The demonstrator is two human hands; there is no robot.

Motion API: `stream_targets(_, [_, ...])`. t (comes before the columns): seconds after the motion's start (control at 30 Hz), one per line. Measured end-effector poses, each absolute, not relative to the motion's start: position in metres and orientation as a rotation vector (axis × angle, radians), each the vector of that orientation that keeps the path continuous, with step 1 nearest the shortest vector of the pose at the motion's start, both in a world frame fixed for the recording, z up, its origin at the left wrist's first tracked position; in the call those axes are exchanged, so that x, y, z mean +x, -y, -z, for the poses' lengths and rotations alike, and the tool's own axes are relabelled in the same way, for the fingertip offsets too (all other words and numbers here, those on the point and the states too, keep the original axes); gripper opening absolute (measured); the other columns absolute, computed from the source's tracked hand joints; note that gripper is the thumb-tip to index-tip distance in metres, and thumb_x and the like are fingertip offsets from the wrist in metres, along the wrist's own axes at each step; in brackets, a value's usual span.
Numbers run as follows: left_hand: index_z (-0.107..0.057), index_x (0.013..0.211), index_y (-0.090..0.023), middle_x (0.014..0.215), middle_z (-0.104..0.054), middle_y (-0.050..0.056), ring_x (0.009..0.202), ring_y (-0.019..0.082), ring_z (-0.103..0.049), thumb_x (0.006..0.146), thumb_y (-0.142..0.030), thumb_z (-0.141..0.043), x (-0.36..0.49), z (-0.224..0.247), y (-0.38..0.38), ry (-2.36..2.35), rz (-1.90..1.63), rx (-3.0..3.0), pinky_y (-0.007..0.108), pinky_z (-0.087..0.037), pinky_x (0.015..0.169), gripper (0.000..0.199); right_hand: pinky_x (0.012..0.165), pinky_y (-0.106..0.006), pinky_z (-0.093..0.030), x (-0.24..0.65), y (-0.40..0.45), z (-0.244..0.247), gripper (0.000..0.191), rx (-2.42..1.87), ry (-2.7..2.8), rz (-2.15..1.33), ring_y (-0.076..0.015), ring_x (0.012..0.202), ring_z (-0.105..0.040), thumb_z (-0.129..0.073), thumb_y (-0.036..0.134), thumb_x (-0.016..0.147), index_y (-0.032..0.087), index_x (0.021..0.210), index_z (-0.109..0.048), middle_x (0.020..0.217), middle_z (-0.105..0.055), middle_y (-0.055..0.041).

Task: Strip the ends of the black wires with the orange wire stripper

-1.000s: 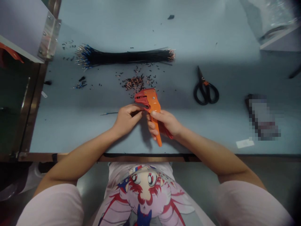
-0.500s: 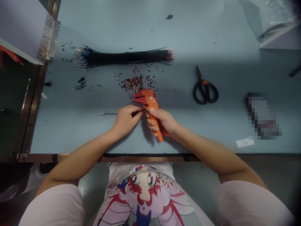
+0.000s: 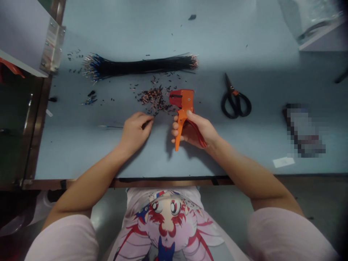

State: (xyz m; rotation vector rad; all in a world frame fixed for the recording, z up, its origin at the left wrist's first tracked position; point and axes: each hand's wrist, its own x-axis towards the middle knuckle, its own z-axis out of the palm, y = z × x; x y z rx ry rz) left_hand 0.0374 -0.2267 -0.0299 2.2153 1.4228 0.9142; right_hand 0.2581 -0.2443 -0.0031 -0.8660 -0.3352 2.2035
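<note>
My right hand (image 3: pixel 199 128) is wrapped round an orange and red wire stripper (image 3: pixel 186 105), its jaws pointing away from me and its handles spread. To the left, my left hand (image 3: pixel 137 130) is closed in a pinch on a thin wire (image 3: pixel 114 126). The wire's blue-tipped end sticks out left of the hand, and the rest is hidden by the fingers. Just beyond the hands lies a heap of short copper and black scraps (image 3: pixel 153 99). Farther back rests a long bundle of black wires (image 3: pixel 144 67), with blue-and-metal ends at left and bare copper ends at right.
Black-handled scissors (image 3: pixel 236 101) lie right of the stripper. A blurred-out dark object (image 3: pixel 304 130) and a white label (image 3: pixel 283 162) are farther right. Several blue-tipped pieces (image 3: pixel 89 100) lie at left. A hinged panel (image 3: pixel 24 32) stands at the far left edge.
My hands have moved apart. The stripper has gone up and right, away from the wire, and its handles have spread. My left hand has shifted left with the wire.
</note>
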Motion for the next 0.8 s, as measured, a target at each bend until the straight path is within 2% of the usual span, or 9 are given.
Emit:
stream_targets(0.17, [-0.071,0.088,-0.020,0.078,-0.067,0.004,0.071,0.019,-0.060,0.075,-0.019,-0.063,0.024,0.036,0.212,-1.513,-0.901,2.167,0.031,-0.046,0.068,0.015,0.066,-0.043,-0.059,0.255,0.247,0.006,0.025,-0.861,0.348,-2.229,-0.0199,0.069,-0.065,-0.052,0.036,0.091,0.012,0.093,-0.059,0.078,-0.064,-0.0062])
stream_targets(0.37, [-0.065,0.089,-0.022,0.076,-0.067,0.000,0.065,0.015,-0.060,0.068,-0.013,-0.064,0.023,0.034,0.209,-1.611,-0.867,1.933,0.027,-0.049,0.064,0.023,0.066,-0.042,-0.059,0.255,0.247,0.010,0.025,-0.866,0.348,-2.194,-0.0200,0.069,-0.065,-0.056,0.036,0.089,0.012,0.093,-0.059,0.078,-0.065,-0.0065])
stream_targets(0.57, [-0.062,0.092,-0.020,0.084,-0.068,0.001,0.072,0.013,-0.062,0.071,-0.015,-0.058,0.025,0.023,0.210,-1.723,-0.845,1.807,0.025,-0.050,0.070,0.022,0.067,-0.042,-0.060,0.256,0.246,0.011,0.025,-0.849,0.360,-2.181,-0.0200,0.070,-0.066,-0.059,0.037,0.086,0.013,0.092,-0.060,0.079,-0.065,-0.0064])
stream_targets(0.7, [-0.065,0.081,-0.018,0.074,-0.068,0.001,0.067,0.014,-0.061,0.073,-0.020,-0.057,0.025,0.020,0.213,-1.681,-0.739,1.867,0.025,-0.047,0.064,0.010,0.067,-0.042,-0.060,0.259,0.244,0.009,0.025,-0.882,0.381,-2.130,-0.0198,0.069,-0.066,-0.058,0.039,0.087,0.014,0.091,-0.059,0.078,-0.065,-0.0059])
stream_targets(0.8, [-0.066,0.081,-0.018,0.073,-0.069,0.002,0.067,0.015,-0.062,0.075,-0.022,-0.059,0.027,0.022,0.216,-1.613,-0.678,1.930,0.026,-0.047,0.064,0.011,0.067,-0.041,-0.060,0.262,0.242,0.006,0.025,-0.914,0.400,-2.064,-0.0194,0.070,-0.066,-0.058,0.040,0.086,0.014,0.090,-0.059,0.078,-0.065,-0.0052])
